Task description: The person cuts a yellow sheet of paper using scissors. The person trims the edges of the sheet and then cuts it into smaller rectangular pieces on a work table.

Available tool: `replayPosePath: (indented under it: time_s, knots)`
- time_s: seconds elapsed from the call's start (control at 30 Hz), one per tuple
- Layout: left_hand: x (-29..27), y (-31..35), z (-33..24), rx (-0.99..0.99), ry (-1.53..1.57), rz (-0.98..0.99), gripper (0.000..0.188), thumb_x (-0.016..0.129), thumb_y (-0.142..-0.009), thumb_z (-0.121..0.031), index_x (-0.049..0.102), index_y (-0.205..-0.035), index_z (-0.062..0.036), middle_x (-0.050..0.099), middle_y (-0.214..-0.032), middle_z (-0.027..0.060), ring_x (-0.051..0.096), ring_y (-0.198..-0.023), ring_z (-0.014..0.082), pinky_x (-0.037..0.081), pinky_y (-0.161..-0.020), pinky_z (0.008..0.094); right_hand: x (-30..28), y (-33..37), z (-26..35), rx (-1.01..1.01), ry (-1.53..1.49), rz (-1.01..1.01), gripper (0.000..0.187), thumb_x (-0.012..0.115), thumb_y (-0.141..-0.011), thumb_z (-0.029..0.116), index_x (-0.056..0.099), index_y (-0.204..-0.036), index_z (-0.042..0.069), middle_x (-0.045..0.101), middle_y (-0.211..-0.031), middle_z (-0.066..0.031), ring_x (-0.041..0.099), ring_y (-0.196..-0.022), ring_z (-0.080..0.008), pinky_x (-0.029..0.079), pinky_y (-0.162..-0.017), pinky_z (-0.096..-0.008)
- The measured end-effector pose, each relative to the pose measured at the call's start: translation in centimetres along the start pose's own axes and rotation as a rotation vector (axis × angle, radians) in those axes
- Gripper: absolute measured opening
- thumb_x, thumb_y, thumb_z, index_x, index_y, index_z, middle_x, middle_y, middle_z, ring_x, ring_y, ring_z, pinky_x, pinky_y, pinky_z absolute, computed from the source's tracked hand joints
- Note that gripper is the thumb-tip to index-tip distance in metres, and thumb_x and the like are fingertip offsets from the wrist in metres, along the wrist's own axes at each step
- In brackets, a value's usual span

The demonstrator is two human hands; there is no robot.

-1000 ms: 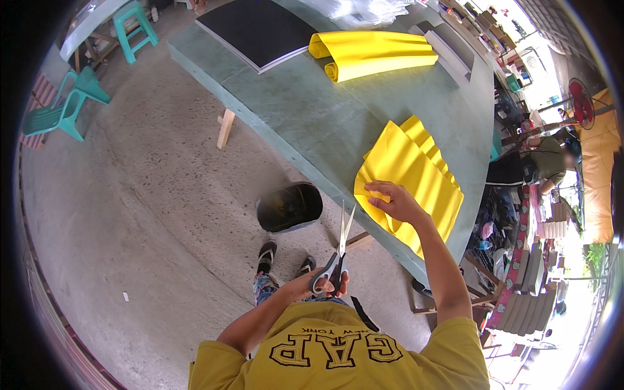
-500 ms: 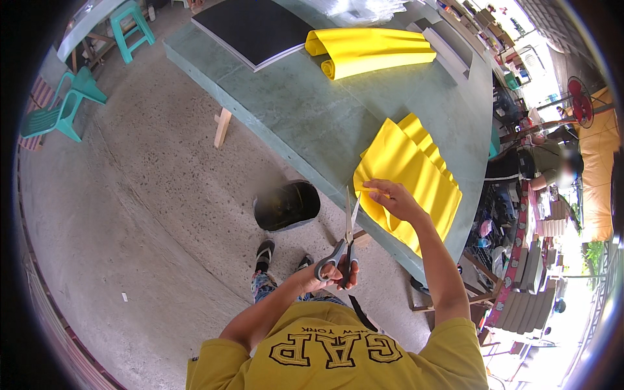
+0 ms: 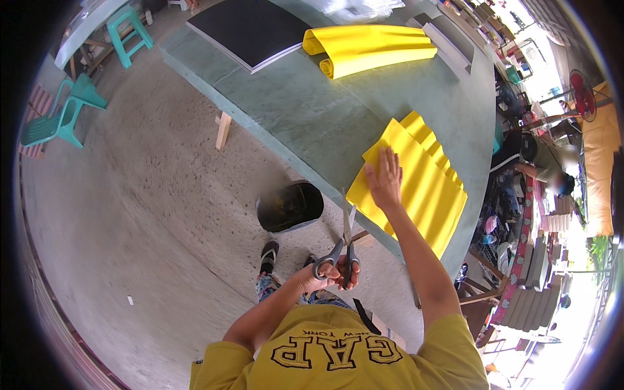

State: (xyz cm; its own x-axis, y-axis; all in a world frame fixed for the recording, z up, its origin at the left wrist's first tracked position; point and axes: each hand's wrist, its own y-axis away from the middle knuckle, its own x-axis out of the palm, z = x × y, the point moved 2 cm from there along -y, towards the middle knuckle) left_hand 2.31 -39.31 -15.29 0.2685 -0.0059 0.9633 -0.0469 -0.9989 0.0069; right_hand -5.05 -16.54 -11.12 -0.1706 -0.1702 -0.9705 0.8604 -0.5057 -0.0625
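My left hand [image 3: 333,275] grips the grey-handled scissors [image 3: 347,242] in front of my body. Their blades point away from me, slightly apart, and the tips reach the table's near edge beside the yellow sheets. My right hand [image 3: 386,182] lies flat on a loose stack of yellow sheets [image 3: 429,207], fingers stretched away from me. The stack's far edges are wavy and do not line up. Its left corner comes close to the table edge.
A yellow roll [image 3: 380,49] and a black flat board [image 3: 250,32] lie farther back on the green table [image 3: 279,107]. Below the near edge stands a black bin [image 3: 290,207]. Green plastic stool [image 3: 129,38] and chair [image 3: 65,117] are at left. Another person [image 3: 543,156] is at right.
My right hand has left the sheets' near corner and moved farther away to lie flat on top. The top sheet has shifted toward the near edge. The scissor blades have closed a little.
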Motion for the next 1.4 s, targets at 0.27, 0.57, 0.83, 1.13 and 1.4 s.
replayPosePath:
  time_s: [0.27,0.57,0.83,1.13,1.4]
  knots:
    - [-3.5,-0.3,-2.5,0.037,0.024,0.080,0.057,0.071,-0.057,-0.031,0.054,-0.105,-0.0048,0.061,-0.094,0.0089,0.057,-0.080,0.0172,0.042,-0.068,0.0250,1.1,0.8,0.6,-0.121,0.121,0.017,0.065,0.034,-0.089,0.049,0.024,-0.138,0.008,0.019,-0.145,-0.0126,0.015,-0.134,-0.0301,0.009,-0.107,-0.0476]
    - [-5.2,0.0,-2.9,0.011,0.079,0.123,0.062,0.071,-0.062,-0.026,0.049,-0.114,-0.0005,0.058,-0.101,0.0142,0.058,-0.087,0.0198,0.044,-0.070,0.0255,0.2,0.8,1.1,-0.027,0.215,0.049,0.063,0.036,-0.085,0.056,0.024,-0.139,0.027,0.014,-0.146,-0.0105,0.008,-0.133,-0.0416,0.007,-0.103,-0.0585]
    - [-4.6,0.5,-3.5,-0.065,0.045,0.018,0.055,0.072,-0.061,-0.026,0.052,-0.106,-0.0017,0.061,-0.092,0.0092,0.056,-0.079,0.0160,0.043,-0.063,0.0223,0.5,0.8,0.7,-0.041,0.211,0.019,0.065,0.035,-0.084,0.059,0.024,-0.139,0.026,0.016,-0.146,-0.0115,0.009,-0.132,-0.0428,0.008,-0.102,-0.0617]
    - [-5.9,1.5,-3.2,0.012,0.007,-0.112,0.041,0.073,-0.062,-0.019,0.057,-0.094,0.0020,0.062,-0.076,0.0103,0.057,-0.066,0.0161,0.045,-0.058,0.0232,0.1,0.9,1.2,-0.013,0.229,0.078,0.064,0.033,-0.085,0.058,0.020,-0.140,0.027,0.012,-0.147,-0.0093,0.006,-0.134,-0.0396,0.006,-0.104,-0.0588]
    - [-5.7,1.7,-3.4,0.020,-0.009,-0.188,0.038,0.070,-0.061,-0.014,0.057,-0.092,0.0036,0.061,-0.073,0.0115,0.057,-0.065,0.0179,0.043,-0.056,0.0241,0.6,0.9,0.8,-0.035,0.215,0.036,0.064,0.033,-0.085,0.059,0.023,-0.139,0.026,0.015,-0.146,-0.0110,0.008,-0.133,-0.0416,0.007,-0.103,-0.0610]
